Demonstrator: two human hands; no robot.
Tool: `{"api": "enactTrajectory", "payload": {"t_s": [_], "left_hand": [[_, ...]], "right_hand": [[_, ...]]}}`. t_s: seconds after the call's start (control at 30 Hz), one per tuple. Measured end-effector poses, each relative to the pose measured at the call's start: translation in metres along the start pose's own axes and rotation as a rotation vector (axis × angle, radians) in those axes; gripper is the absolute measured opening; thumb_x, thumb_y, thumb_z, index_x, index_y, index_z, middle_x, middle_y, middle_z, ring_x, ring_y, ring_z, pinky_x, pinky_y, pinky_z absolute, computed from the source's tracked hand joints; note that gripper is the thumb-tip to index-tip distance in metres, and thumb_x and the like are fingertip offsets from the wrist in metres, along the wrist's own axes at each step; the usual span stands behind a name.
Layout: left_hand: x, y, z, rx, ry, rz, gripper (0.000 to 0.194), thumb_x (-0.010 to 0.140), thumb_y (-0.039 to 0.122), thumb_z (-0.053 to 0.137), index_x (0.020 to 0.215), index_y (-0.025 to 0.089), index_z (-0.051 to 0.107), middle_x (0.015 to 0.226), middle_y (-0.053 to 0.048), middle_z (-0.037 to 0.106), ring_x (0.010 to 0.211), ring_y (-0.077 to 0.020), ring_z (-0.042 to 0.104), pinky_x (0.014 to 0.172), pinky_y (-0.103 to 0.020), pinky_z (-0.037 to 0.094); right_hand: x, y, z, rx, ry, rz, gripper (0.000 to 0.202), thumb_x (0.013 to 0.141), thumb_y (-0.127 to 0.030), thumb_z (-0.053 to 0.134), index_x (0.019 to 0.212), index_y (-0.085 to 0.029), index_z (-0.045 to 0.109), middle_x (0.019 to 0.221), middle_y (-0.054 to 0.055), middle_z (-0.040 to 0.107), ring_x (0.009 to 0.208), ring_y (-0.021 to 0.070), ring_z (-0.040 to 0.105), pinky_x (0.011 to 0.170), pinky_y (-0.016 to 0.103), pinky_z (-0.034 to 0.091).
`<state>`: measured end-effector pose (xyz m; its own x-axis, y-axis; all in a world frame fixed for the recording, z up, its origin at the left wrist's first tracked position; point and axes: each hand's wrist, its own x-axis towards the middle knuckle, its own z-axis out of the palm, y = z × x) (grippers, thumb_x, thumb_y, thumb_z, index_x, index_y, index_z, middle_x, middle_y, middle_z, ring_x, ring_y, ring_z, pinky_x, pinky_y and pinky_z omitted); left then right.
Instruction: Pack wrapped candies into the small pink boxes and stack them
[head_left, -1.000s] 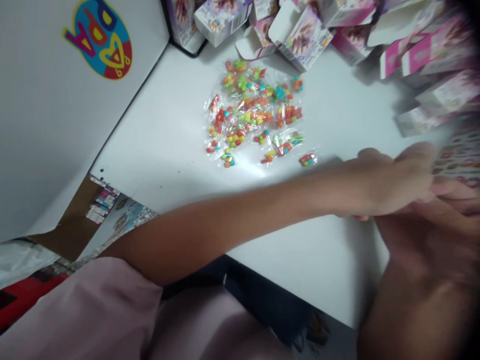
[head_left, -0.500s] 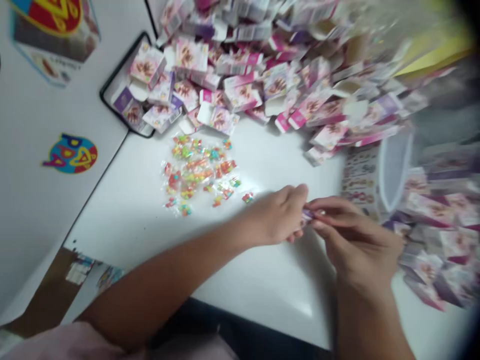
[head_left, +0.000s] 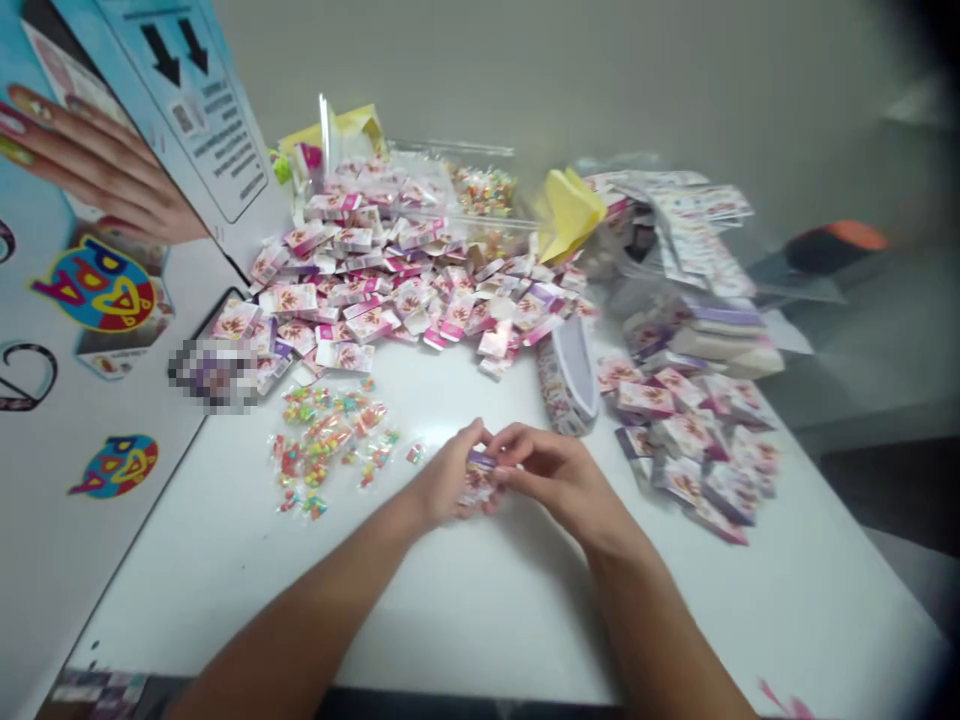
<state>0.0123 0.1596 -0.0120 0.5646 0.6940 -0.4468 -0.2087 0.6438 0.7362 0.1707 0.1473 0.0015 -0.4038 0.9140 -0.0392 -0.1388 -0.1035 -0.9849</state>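
A small purple and white printed box [head_left: 478, 478] is held above the white table [head_left: 450, 620]. My left hand [head_left: 448, 475] wraps round it from the left. At its top end, my right hand [head_left: 546, 472] pinches the edge between thumb and fingers; the exact part gripped is too small to make out. Left of my hands lie small clear packets [head_left: 330, 440] with bright orange, green and yellow pieces inside. One single packet [head_left: 415, 454] lies nearer my left hand.
Many pink and purple boxes [head_left: 375, 290] are heaped at the back. More boxes [head_left: 694, 440] lie at the right. An oval white container [head_left: 574, 380] stands behind my right hand. A printed display panel [head_left: 112, 400] borders the left side. Yellow paper [head_left: 568, 212] sits at the back.
The head view has lifted and drawn back, showing more of the table and the wall. The box has turned so its printed face shows between my hands. Both hands stay on it.
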Motion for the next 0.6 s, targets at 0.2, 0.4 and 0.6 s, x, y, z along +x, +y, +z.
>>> {"api": "enactTrajectory", "payload": {"t_s": [0.2,0.4,0.6], "left_hand": [[0.000,0.001,-0.006,0.037,0.030,0.069,0.052,0.085,0.072,0.037,0.081,0.021,0.046,0.049,0.004,0.049,0.035,-0.0095,0.044,0.032,-0.014,0.014],[0.004,0.003,-0.016,0.066,0.056,0.100,0.055,0.082,0.077,0.037,0.079,0.022,0.044,0.050,0.007,0.042,0.035,-0.0094,0.044,0.033,-0.016,0.015],[0.007,0.002,-0.016,0.163,0.079,0.123,0.061,0.084,0.077,0.033,0.080,0.019,0.051,0.051,0.003,0.051,0.037,-0.0100,0.047,0.034,-0.017,0.022]], "right_hand": [[0.003,0.002,0.010,-0.325,0.130,-0.172,0.019,0.086,-0.031,0.069,0.070,-0.023,0.061,0.094,0.004,0.068,0.072,0.0195,0.067,0.072,0.039,0.058],[0.010,0.008,0.016,-0.545,0.130,-0.313,0.009,0.089,-0.028,0.064,0.082,-0.023,0.063,0.096,0.006,0.069,0.094,0.0235,0.064,0.086,0.039,0.050],[0.016,0.023,0.011,-0.032,0.057,-0.145,0.017,0.084,-0.029,0.073,0.078,-0.021,0.060,0.102,0.003,0.067,0.061,0.0158,0.067,0.059,0.035,0.057]]}}
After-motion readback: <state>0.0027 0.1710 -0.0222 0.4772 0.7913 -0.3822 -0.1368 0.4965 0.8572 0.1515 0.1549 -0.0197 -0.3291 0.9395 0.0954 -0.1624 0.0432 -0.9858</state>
